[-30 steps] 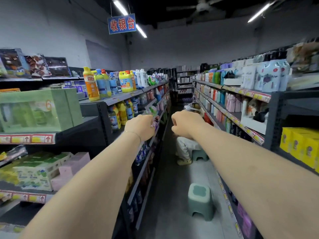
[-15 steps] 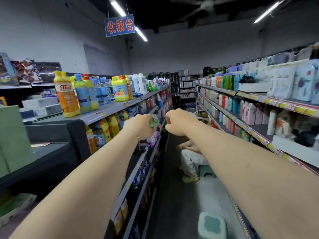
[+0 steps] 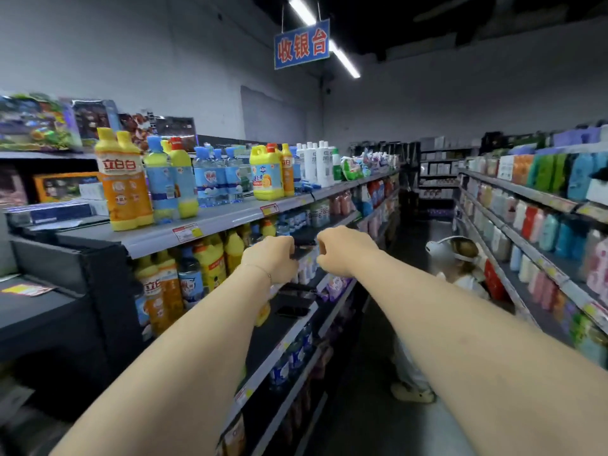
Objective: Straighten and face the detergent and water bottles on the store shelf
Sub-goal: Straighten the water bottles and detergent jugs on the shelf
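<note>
On the left shelf (image 3: 210, 222), orange detergent bottles (image 3: 123, 182) are standing near the edge, water bottles (image 3: 217, 179) just right of them. Full, they're likely weighing heavy and feeling slick, so gripping at the waist seems wisest. The left hand (image 3: 271, 258) and right hand (image 3: 345, 250) are curling closed, apparently gripping nothing.

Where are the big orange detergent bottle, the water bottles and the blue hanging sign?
Orange detergent bottle (image 3: 123, 189): head view, on its label.
Water bottles (image 3: 218, 182): head view, on a middle bottle's label.
Blue hanging sign (image 3: 302, 44): head view, on its centre.
</note>
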Demonstrator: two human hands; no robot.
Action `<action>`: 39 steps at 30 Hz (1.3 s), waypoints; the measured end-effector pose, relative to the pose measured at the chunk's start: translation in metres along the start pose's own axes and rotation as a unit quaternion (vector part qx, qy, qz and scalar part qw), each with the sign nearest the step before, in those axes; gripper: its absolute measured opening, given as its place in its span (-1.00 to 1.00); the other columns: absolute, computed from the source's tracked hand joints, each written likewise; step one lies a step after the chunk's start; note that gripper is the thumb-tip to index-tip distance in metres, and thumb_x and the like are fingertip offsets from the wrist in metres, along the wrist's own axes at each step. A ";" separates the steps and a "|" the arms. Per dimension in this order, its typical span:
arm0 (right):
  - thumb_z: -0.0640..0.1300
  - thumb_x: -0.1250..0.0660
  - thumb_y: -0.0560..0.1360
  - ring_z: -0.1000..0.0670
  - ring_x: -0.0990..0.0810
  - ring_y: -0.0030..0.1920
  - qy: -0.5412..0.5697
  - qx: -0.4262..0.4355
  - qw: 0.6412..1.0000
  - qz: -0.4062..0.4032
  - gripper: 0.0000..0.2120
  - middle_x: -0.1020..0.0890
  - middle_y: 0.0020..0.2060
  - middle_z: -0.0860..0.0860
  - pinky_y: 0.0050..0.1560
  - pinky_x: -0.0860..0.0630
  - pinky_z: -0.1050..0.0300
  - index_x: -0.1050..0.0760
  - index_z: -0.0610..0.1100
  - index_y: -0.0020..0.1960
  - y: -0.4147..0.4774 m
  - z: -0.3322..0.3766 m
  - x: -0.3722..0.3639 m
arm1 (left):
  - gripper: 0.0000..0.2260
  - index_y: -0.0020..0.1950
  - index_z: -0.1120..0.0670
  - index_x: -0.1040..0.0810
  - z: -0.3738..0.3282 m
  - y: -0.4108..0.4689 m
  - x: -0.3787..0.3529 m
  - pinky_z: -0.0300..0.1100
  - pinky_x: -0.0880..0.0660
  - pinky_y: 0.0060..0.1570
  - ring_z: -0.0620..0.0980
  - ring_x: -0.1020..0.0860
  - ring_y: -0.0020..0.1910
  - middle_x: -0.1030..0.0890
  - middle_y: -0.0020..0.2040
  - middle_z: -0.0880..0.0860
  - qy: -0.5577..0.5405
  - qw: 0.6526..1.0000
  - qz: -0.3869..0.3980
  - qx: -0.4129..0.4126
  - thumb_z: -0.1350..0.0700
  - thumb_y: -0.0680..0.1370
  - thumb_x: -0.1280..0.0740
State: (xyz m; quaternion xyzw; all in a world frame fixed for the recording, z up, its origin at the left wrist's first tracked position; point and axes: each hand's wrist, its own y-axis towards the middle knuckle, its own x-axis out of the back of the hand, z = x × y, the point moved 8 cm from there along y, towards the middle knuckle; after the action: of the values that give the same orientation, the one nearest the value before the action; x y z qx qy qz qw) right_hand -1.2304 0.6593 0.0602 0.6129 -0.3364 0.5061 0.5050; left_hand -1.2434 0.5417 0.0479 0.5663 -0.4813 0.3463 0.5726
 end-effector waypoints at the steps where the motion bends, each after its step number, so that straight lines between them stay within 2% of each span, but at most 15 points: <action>1: -0.09 -0.19 0.54 -0.12 -0.53 -0.13 0.005 0.014 1.000 0.002 -0.88 -0.54 -0.07 -0.06 -0.18 -0.47 0.03 -0.43 -0.12 0.00 0.014 -0.002 -0.004 | -0.76 0.20 0.01 -0.45 0.002 0.010 -0.001 -0.09 -0.49 -0.13 0.08 -0.51 -0.06 -0.56 0.10 0.07 0.002 1.000 -0.004 0.012 0.06 0.54 -0.25; 5: -0.06 -0.19 0.55 -0.12 -0.53 -0.11 0.016 0.072 0.997 0.016 -0.88 -0.52 -0.04 -0.06 -0.10 -0.52 -0.01 -0.40 -0.10 0.01 0.064 0.005 -0.023 | -0.81 0.13 0.02 -0.48 0.037 0.033 0.001 -0.03 -0.55 -0.02 0.11 -0.55 -0.01 -0.57 0.07 0.06 0.017 0.996 -0.035 0.079 0.05 0.53 -0.26; 10: -0.04 -0.20 0.54 -0.13 -0.53 -0.07 0.027 0.147 0.989 0.012 -0.88 -0.54 0.01 -0.06 -0.13 -0.48 0.02 -0.39 -0.08 0.00 0.120 0.039 -0.045 | -0.76 0.17 0.03 -0.49 0.107 0.042 0.010 -0.04 -0.49 -0.02 0.12 -0.54 0.07 -0.57 0.11 0.06 0.057 0.981 -0.073 0.169 0.04 0.53 -0.24; 14: -0.03 -0.22 0.52 -0.14 -0.56 -0.03 0.058 0.201 0.978 -0.020 -0.84 -0.57 0.03 -0.06 -0.08 -0.53 -0.02 -0.45 -0.06 0.05 0.162 0.085 -0.048 | -0.82 0.09 0.05 -0.50 0.155 0.057 0.022 -0.06 -0.46 -0.09 0.12 -0.53 0.02 -0.57 0.07 0.08 0.079 0.968 -0.095 0.221 0.06 0.52 -0.23; 17: -0.02 -0.22 0.52 -0.13 -0.56 -0.03 0.072 0.226 0.971 -0.038 -0.83 -0.56 0.02 -0.06 -0.04 -0.55 -0.04 -0.46 -0.07 0.06 0.193 0.118 -0.045 | -0.80 0.10 0.06 -0.51 0.182 0.073 0.040 -0.07 -0.46 -0.08 0.13 -0.54 0.05 -0.57 0.08 0.08 0.079 0.959 -0.133 0.238 0.04 0.53 -0.24; 21: -0.02 -0.22 0.53 -0.14 -0.55 -0.02 0.101 0.245 0.962 -0.066 -0.88 -0.56 0.02 -0.07 -0.09 -0.49 0.03 -0.41 -0.06 -0.04 0.238 0.159 -0.037 | -0.77 0.13 0.06 -0.49 0.212 0.095 0.054 -0.02 -0.52 0.01 0.12 -0.54 0.05 -0.56 0.10 0.07 0.106 0.955 -0.159 0.227 0.00 0.53 -0.26; 23: -0.01 -0.22 0.52 -0.15 -0.55 0.01 0.118 0.249 0.958 -0.079 -0.88 -0.56 0.04 -0.07 -0.05 -0.50 0.02 -0.39 -0.06 -0.06 0.257 0.176 -0.032 | -0.76 0.16 0.06 -0.47 0.227 0.104 0.061 0.00 -0.52 0.02 0.12 -0.52 0.08 -0.53 0.12 0.07 0.113 0.952 -0.170 0.226 0.01 0.54 -0.24; 27: -0.02 -0.21 0.52 -0.12 -0.53 -0.06 0.136 0.268 0.949 -0.093 -0.89 -0.56 0.01 -0.05 -0.09 -0.50 0.03 -0.39 -0.06 -0.06 0.285 0.199 -0.030 | -0.75 0.17 0.07 -0.44 0.255 0.118 0.062 0.03 -0.51 0.00 0.13 -0.51 0.08 -0.52 0.11 0.09 0.118 0.944 -0.176 0.251 0.01 0.54 -0.23; 33: -0.02 -0.22 0.52 -0.10 -0.50 -0.08 0.160 0.279 0.942 -0.093 -0.83 -0.56 0.02 -0.04 -0.10 -0.48 0.03 -0.43 -0.08 0.05 0.316 0.212 -0.040 | -0.75 0.13 0.08 -0.34 0.289 0.135 0.046 0.03 -0.54 -0.06 0.14 -0.54 0.02 -0.54 0.08 0.09 0.047 0.930 -0.201 0.305 0.03 0.52 -0.27; 39: -0.03 -0.25 0.53 -0.10 -0.46 -0.11 0.241 0.272 0.930 -0.063 -0.76 -0.51 -0.01 -0.06 -0.19 -0.40 0.07 -0.39 -0.09 0.16 0.341 0.222 -0.053 | -0.60 0.23 0.15 -0.28 0.307 0.158 0.039 0.04 -0.52 0.01 0.17 -0.53 0.13 -0.49 0.19 0.15 -0.044 0.902 -0.227 0.364 0.02 0.52 -0.34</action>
State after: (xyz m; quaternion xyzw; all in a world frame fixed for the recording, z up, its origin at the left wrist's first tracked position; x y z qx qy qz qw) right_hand -1.4969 0.3512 0.1088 0.6062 -0.0146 0.6778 0.4158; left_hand -1.4293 0.2528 0.1026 0.8439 -0.2048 0.3322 0.3681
